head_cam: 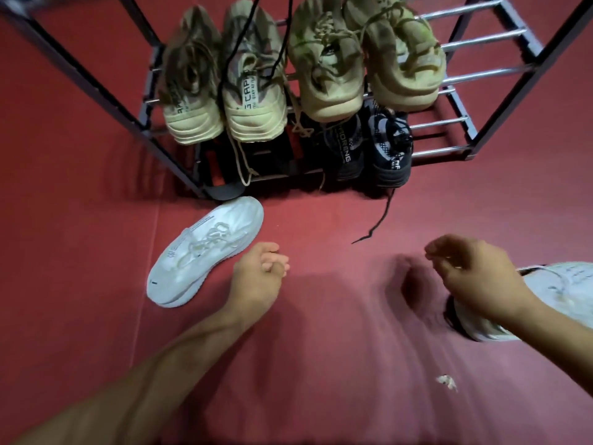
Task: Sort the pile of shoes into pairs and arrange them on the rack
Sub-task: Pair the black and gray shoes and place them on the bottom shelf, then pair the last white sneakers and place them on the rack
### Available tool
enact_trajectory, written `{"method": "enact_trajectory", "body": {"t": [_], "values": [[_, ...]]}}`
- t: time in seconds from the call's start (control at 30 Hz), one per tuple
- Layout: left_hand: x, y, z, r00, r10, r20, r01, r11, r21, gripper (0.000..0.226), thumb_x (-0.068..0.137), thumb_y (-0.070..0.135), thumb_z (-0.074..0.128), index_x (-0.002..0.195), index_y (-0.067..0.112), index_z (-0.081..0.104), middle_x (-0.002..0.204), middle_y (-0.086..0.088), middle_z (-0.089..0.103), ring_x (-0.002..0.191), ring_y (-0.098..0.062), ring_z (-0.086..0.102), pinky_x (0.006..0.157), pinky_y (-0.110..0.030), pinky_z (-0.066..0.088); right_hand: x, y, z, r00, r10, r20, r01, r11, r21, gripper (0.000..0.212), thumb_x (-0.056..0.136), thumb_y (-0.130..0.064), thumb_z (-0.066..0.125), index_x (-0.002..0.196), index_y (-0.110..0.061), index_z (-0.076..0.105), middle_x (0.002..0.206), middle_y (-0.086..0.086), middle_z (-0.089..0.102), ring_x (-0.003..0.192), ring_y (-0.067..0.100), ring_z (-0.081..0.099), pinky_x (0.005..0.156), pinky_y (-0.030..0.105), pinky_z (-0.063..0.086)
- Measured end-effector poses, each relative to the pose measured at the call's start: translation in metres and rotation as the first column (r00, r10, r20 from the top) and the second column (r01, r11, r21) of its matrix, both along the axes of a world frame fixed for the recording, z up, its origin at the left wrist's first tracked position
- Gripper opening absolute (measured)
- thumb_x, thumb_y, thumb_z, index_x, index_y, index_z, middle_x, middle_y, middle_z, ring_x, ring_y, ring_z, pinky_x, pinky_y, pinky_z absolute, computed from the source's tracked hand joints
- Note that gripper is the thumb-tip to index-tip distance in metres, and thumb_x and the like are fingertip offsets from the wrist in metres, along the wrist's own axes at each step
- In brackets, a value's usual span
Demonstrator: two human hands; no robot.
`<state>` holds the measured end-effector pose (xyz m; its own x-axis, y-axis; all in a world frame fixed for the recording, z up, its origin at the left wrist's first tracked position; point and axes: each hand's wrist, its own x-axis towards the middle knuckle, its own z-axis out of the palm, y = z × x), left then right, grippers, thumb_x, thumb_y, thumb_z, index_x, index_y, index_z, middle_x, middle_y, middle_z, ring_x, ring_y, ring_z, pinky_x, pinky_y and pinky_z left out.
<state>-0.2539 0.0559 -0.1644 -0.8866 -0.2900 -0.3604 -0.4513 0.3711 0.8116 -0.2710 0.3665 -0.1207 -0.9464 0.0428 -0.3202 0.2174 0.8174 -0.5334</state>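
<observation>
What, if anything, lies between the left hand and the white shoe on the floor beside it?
Nothing visible: only bare red floor separates the left hand from the white shoe, which lies just to its left.

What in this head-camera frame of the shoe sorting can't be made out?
- Second white shoe: head view, cut by the right edge and covered by the right hand.
- Red and black items on the rack's lower shelf: shadowed beneath the tan shoes; type unclear.
- Right hand: blurred; whether it grips anything is unclear.
- White scrap on the floor: too small to identify.
</observation>
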Motion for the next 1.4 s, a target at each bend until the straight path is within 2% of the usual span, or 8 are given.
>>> {"method": "enact_trajectory", "body": {"t": [0.27, 0.37, 0.5, 0.63, 1.07, 1.2, 1.3, 1.4], "values": [[-0.001, -0.05, 0.003, 0.946, -0.201, -0.255, 0.026, 0.829, -0.558, 0.035, 0.082, 0.005, 0.059, 0.115, 0.014, 0.062, 0.106, 0.005, 0.067, 0.099, -0.02, 0.062, 0.091, -0.04, 0.052, 0.026, 0.008, -0.036, 0.978, 0.195, -0.069, -0.165, 0.938, 0.306, 0.02, 0.068, -0.012, 0.08, 0.083, -0.02, 0.068, 0.077, 0.008, 0.068, 0.066, 0.034, 0.068, 0.058, 0.039, 0.055], [0.001, -0.07, -0.001, 0.967, -0.22, -0.128, 0.033, 0.607, -0.794, 0.052, 0.07, 0.012, 0.066, 0.121, 0.018, 0.057, 0.119, -0.001, 0.058, 0.113, -0.029, 0.053, 0.098, -0.045, 0.042, 0.029, 0.019, -0.049, 0.96, 0.277, 0.046, -0.271, 0.875, 0.402, 0.027, 0.054, -0.01, 0.085, 0.073, -0.017, 0.067, 0.064, 0.007, 0.061, 0.058, 0.037, 0.062, 0.053, 0.04, 0.055], [0.005, -0.091, -0.01, 0.99, -0.101, 0.099, 0.137, 0.509, -0.85, 0.076, 0.063, 0.022, 0.073, 0.135, 0.014, 0.049, 0.148, -0.01, 0.045, 0.136, -0.032, 0.041, 0.108, -0.053, 0.036, 0.04, 0.019, -0.06, 0.938, 0.337, 0.08, -0.33, 0.795, 0.509, 0.021, 0.053, -0.026, 0.076, 0.071, -0.021, 0.067, 0.061, 0.0, 0.057, 0.057, 0.032, 0.06, 0.055, 0.041, 0.053], [0.004, -0.099, -0.011, 0.975, -0.153, 0.163, 0.212, 0.409, -0.887, 0.067, 0.061, 0.01, 0.073, 0.126, 0.011, 0.056, 0.131, -0.011, 0.056, 0.117, -0.037, 0.054, 0.092, -0.049, 0.046, 0.038, 0.02, -0.058, 0.932, 0.35, 0.094, -0.336, 0.738, 0.586, 0.024, 0.054, -0.022, 0.079, 0.076, -0.019, 0.069, 0.066, 0.006, 0.061, 0.062, 0.036, 0.059, 0.059, 0.044, 0.052], [0.013, -0.08, -0.004, 0.973, -0.226, 0.048, 0.186, 0.642, -0.744, 0.034, 0.076, 0.011, 0.073, 0.109, 0.011, 0.066, 0.104, -0.007, 0.069, 0.104, -0.036, 0.058, 0.079, -0.047, 0.053, 0.049, 0.009, -0.003, 0.962, 0.242, -0.13, -0.122, 0.801, 0.586, 0.036, 0.053, -0.017, 0.083, 0.088, -0.012, 0.074, 0.086, 0.015, 0.068, 0.086, 0.042, 0.056, 0.066, 0.046, 0.05], [0.012, -0.043, 0.005, 0.97, -0.227, 0.09, 0.228, 0.714, -0.662, 0.04, 0.08, 0.033, 0.075, 0.115, 0.018, 0.063, 0.117, 0.001, 0.066, 0.114, -0.028, 0.057, 0.089, -0.041, 0.049, 0.059, 0.049, -0.002, 0.995, -0.029, -0.095, 0.08, 0.795, 0.601, 0.076, 0.056, -0.057, 0.068, 0.121, -0.021, 0.053, 0.118, 0.018, 0.051, 0.112, 0.045, 0.045, 0.085, 0.059, 0.046], [0.009, -0.021, 0.007, 0.974, -0.206, 0.099, 0.223, 0.769, -0.598, 0.045, 0.084, 0.039, 0.072, 0.122, 0.019, 0.06, 0.122, 0.003, 0.064, 0.117, -0.023, 0.058, 0.092, -0.038, 0.048, 0.078, 0.077, -0.022, 0.983, -0.154, 0.101, 0.067, 0.809, 0.584, 0.1, 0.049, -0.079, 0.058, 0.128, -0.02, 0.037, 0.103, 0.025, 0.053, 0.093, 0.045, 0.054, 0.08, 0.054, 0.048], [0.012, -0.011, 0.006, 0.97, -0.216, 0.108, 0.238, 0.784, -0.574, 0.045, 0.085, 0.041, 0.07, 0.124, 0.022, 0.059, 0.124, 0.006, 0.062, 0.117, -0.021, 0.058, 0.093, -0.038, 0.049, 0.093, 0.072, -0.035, 0.979, -0.15, 0.141, 0.054, 0.846, 0.53, 0.069, 0.047, -0.03, 0.094, 0.098, -0.009, 0.053, 0.076, 0.02, 0.052, 0.072, 0.045, 0.061, 0.063, 0.049, 0.051]]}}
